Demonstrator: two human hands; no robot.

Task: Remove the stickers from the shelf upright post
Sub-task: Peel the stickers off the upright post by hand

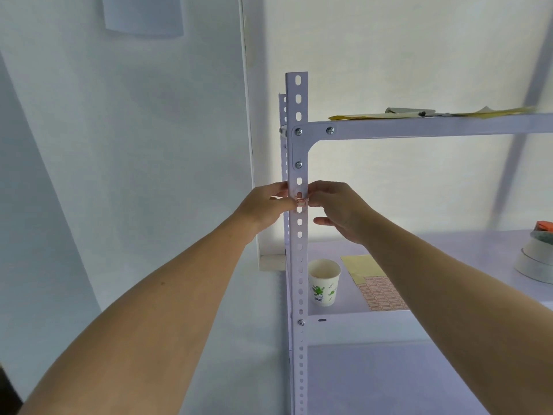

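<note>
Pale wall (119, 145) behind a white metal shelf (449, 250). Its perforated upright post (296, 115) stood at centre, between 2 hands. The left hand (263, 205) gripped the post's left edge, probably to steady it. The right hand (341, 211) appeared to pinch the right edge of 1 small red-printed sticker (301, 202) on the post's face, its other fingers loose. A paper cup (324, 283) stood just beside the post on the shelf, perhaps for peeled pieces.

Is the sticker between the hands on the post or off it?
On: the sticker sits on the post face, between left hand and right hand. Whether an edge is lifted, cannot tell.
</note>
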